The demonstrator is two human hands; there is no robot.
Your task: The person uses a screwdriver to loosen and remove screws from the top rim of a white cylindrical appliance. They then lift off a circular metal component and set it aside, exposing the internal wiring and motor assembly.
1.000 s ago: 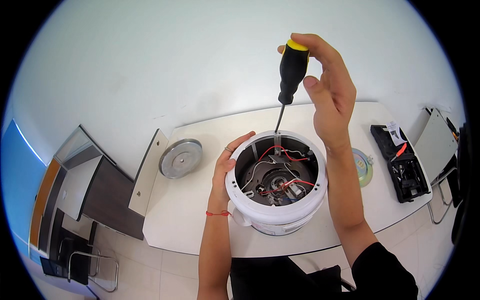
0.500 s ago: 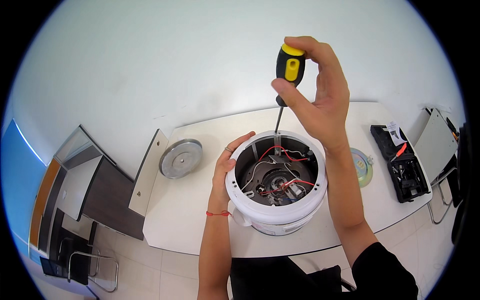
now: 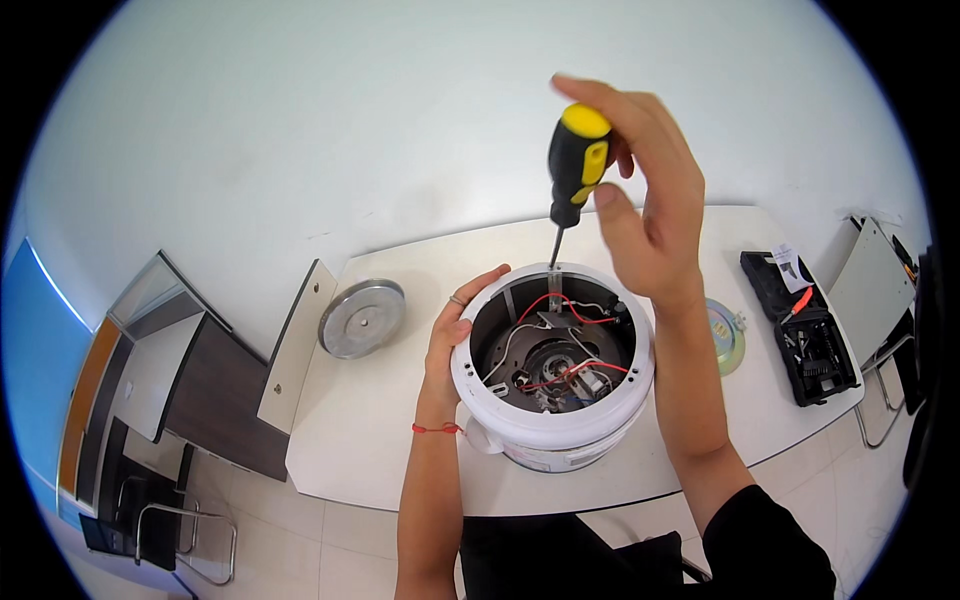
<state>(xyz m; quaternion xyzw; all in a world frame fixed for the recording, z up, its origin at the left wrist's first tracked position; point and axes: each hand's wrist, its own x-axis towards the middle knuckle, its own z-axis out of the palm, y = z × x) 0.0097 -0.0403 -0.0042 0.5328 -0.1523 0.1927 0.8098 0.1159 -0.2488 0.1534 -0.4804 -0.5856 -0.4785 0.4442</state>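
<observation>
Your right hand (image 3: 675, 190), slightly blurred, curves loosely about the right side of a black-and-yellow screwdriver (image 3: 573, 165), its index finger raised past the yellow cap; how firmly it grips cannot be told. The shaft slants down to the far rim of a white round appliance housing (image 3: 540, 425), above an inner metal strip (image 3: 555, 288); the tip's seating is too small to make out. Your left hand (image 3: 446, 335) clasps the housing's left side, thumb on the rim, fingertips outside. Within the housing, which stands open-side up on the white surface (image 3: 370, 440), red wires (image 3: 543, 297) and pale wires cross darker fittings, partly obscuring them. Your right forearm (image 3: 688, 385) covers the left part of a pale green disc (image 3: 729, 340). Farther right lies an open black tool case (image 3: 813, 375), its small contents indistinct; at left rests a round metal plate (image 3: 360, 320).
</observation>
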